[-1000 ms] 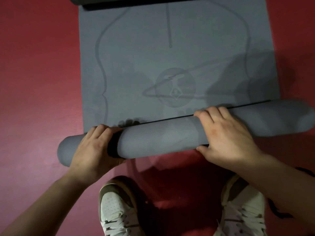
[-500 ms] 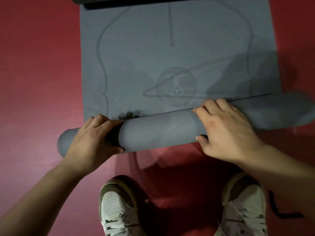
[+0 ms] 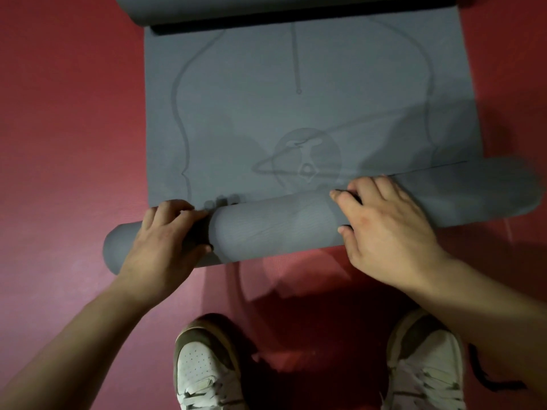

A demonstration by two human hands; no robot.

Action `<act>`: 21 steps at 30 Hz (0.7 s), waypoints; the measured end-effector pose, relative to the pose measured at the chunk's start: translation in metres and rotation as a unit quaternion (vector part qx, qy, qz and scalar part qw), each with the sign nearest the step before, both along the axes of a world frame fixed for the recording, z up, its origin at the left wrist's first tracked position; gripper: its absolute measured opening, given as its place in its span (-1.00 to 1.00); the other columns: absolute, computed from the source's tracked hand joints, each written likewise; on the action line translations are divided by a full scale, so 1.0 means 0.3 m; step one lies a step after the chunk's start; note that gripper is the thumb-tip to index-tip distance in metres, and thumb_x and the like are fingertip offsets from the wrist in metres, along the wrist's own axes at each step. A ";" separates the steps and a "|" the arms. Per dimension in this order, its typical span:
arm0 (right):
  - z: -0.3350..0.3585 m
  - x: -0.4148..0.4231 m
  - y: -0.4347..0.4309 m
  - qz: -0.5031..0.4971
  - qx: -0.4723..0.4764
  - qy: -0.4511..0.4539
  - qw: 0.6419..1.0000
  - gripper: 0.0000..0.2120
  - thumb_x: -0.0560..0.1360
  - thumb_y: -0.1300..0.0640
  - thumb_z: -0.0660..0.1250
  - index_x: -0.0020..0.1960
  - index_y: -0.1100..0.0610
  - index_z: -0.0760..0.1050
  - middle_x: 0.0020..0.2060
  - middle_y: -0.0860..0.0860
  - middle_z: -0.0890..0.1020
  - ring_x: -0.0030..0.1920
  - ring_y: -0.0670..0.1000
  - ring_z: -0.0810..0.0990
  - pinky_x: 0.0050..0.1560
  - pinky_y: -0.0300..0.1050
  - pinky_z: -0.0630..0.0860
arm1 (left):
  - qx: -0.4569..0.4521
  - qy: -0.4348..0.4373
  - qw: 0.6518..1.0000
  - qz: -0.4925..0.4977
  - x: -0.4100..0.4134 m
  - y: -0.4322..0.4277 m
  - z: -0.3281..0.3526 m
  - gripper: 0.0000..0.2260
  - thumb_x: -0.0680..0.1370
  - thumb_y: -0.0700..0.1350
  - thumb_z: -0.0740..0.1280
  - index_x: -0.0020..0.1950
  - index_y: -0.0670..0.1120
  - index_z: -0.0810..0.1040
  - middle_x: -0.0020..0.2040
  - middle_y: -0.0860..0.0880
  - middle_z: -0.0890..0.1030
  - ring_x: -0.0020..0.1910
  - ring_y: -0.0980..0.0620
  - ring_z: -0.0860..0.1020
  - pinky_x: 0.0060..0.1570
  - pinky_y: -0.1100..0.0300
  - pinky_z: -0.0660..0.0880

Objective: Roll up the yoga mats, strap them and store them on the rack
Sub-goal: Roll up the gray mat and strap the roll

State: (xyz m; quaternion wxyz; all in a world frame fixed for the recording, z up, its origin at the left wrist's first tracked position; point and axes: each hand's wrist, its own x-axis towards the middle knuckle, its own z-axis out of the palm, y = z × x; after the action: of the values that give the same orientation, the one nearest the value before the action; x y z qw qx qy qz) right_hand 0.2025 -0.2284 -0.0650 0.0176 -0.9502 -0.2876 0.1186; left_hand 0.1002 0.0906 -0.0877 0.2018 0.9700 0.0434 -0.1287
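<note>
A grey yoga mat [image 3: 296, 108] lies flat on the red floor, with a printed circle emblem at its middle. Its near end is wound into a thick roll [image 3: 275, 229] that lies slanted, the right end farther from me. My left hand [image 3: 162, 241] grips the roll near its left end, fingers over the top and thumb on the near side. My right hand [image 3: 384, 232] grips it right of the middle in the same way. The mat's far end [image 3: 266, 10] curls up into a small roll at the top edge.
My two white shoes [image 3: 204, 365] [image 3: 426, 356] stand just behind the roll. A black strap [image 3: 482, 377] lies on the red floor [image 3: 65, 143] beside my right shoe. No rack is in view.
The roll has moved away from me over the flat mat and now reaches the emblem's lower edge. Both hands travelled with it.
</note>
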 end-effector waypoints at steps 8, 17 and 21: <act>-0.017 0.022 -0.006 0.012 0.010 -0.013 1.000 -0.39 0.41 -0.20 0.34 0.30 0.16 0.42 0.22 0.09 0.49 0.18 0.17 0.46 0.14 0.04 0.46 | -0.019 -0.020 0.997 0.066 0.027 0.005 -0.006 -0.43 0.41 0.24 0.22 0.31 -0.05 0.54 0.05 0.01 0.49 0.05 -0.06 0.39 0.07 0.05 0.34; -0.047 0.039 0.002 0.021 -0.027 -0.001 0.999 -0.08 0.07 -0.04 0.64 0.34 0.18 0.38 0.22 0.16 0.47 0.17 0.22 0.45 0.25 0.11 0.42 | 0.145 0.012 0.989 -0.041 -0.031 -0.059 -0.036 0.02 0.10 0.21 0.65 0.39 -0.27 0.38 0.32 -0.25 0.47 0.32 -0.31 0.42 0.37 -0.28 0.28; -0.058 0.037 0.015 0.016 0.007 -0.045 0.999 -0.33 0.23 0.08 0.51 0.30 0.18 0.41 0.15 0.15 0.50 0.10 0.22 0.47 0.17 0.11 0.44 | 0.169 -0.034 0.985 -0.014 -0.005 -0.075 -0.066 -0.18 0.17 0.07 0.65 0.28 -0.27 0.43 0.21 -0.25 0.51 0.18 -0.31 0.47 0.25 -0.23 0.34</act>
State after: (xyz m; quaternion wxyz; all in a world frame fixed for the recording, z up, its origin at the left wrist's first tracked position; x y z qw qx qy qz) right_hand 0.2137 -0.2237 -0.0824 0.0096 -0.9496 -0.3044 0.0743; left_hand 0.0987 0.0680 -0.1075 0.0347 0.9945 0.0437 -0.0889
